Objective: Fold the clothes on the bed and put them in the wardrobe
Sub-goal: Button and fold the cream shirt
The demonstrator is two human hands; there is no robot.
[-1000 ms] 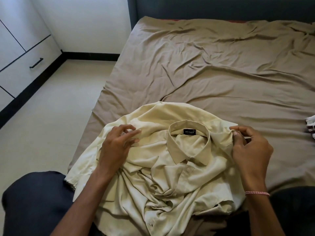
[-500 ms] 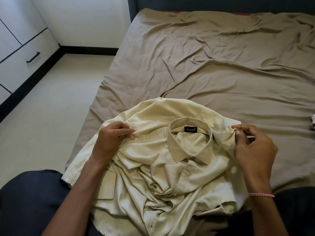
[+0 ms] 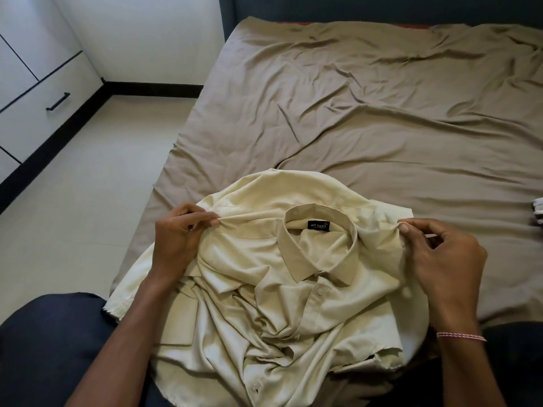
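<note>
A pale yellow collared shirt [image 3: 264, 289] lies crumpled at the near edge of the bed [image 3: 367, 113], collar up with a black label showing. My left hand [image 3: 179, 242] pinches the shirt's left shoulder seam between thumb and fingers. My right hand [image 3: 440, 254] pinches the right shoulder fabric. The cloth between the two hands is drawn taut. The shirt's lower part bunches over my lap, and its hem hangs past the bed edge.
The bed's brown sheet is wrinkled. A white garment [image 3: 539, 212] peeks in at the right edge. White wardrobe drawers with a black handle [image 3: 57, 101] stand at the far left beyond the tiled floor [image 3: 88, 201]. A dark headboard [image 3: 382, 7] runs along the top.
My left hand closed from loose fingers on the shirt into a pinch at the left shoulder. Both hands drew the shoulders apart, so the cloth is tighter.
</note>
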